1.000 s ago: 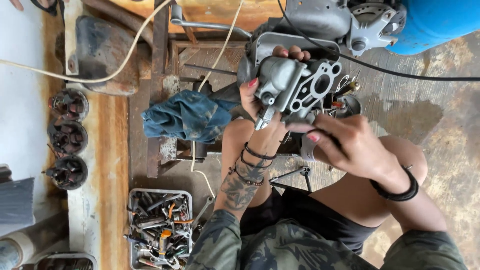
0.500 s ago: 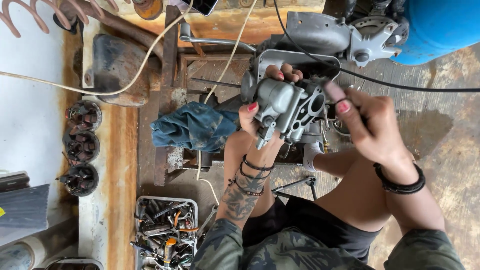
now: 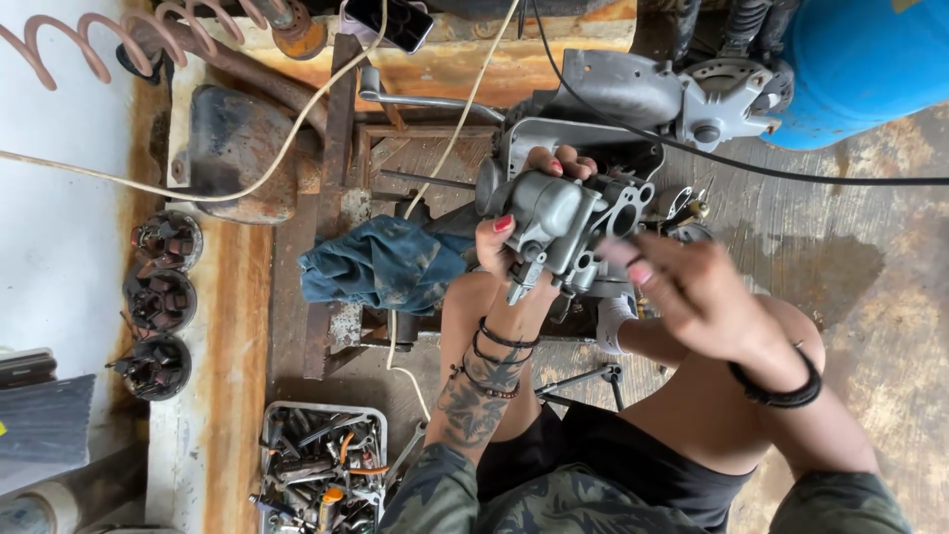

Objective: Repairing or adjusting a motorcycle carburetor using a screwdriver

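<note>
Fingers of the left hand (image 3: 514,222) wrap the grey carburetor (image 3: 565,225), lifting it above the knees with its flange side toward the right hand (image 3: 697,297), which blurs at that face, grip unclear. Blue rag (image 3: 381,262) lies nearby, tool tray (image 3: 318,473) below.

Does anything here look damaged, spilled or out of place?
Nothing looks broken or spilled. The left hand holds a grey carburettor; the right hand is blurred beside it. The blue rag lies crumpled, and the surfaces are rusty.
</note>
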